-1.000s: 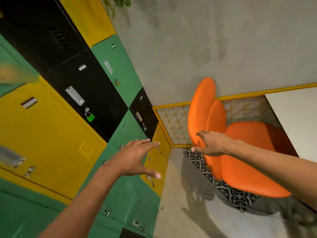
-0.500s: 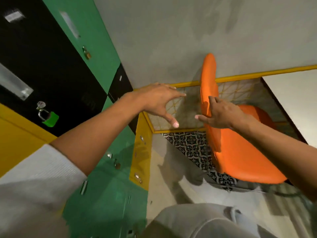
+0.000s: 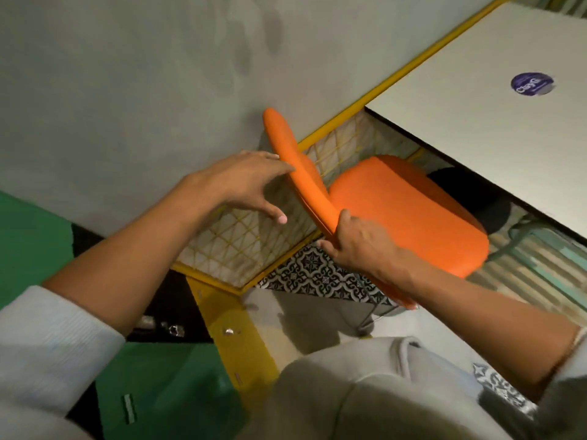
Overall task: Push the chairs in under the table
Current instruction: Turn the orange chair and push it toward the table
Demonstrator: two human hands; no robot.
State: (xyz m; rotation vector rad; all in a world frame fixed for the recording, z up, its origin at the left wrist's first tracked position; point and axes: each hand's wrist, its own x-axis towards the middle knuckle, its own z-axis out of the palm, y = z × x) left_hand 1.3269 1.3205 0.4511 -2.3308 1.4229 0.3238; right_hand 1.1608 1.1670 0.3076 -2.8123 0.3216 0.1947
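Note:
An orange padded chair (image 3: 413, 214) stands at the middle of the view, its seat partly under the edge of a white table (image 3: 495, 128) at the upper right. My right hand (image 3: 359, 242) grips the near edge of the chair's backrest, thumb on the front face. My left hand (image 3: 244, 182) has its fingers spread, and the fingertips touch the rear face of the backrest higher up. The chair's metal legs show only partly, below my right forearm.
A grey wall with a yellow-framed mesh panel (image 3: 254, 249) runs behind the chair. Green, black and yellow lockers (image 3: 178, 376) stand close on the left. Patterned tiles (image 3: 317, 274) cover the floor. A purple round sticker (image 3: 532, 84) lies on the table. A teal table frame (image 3: 540, 236) sits underneath.
My left hand swung from near the lockers across to the chair's backrest. My right hand shifted its hold to the backrest's near edge. The view turned right, so more of the table shows.

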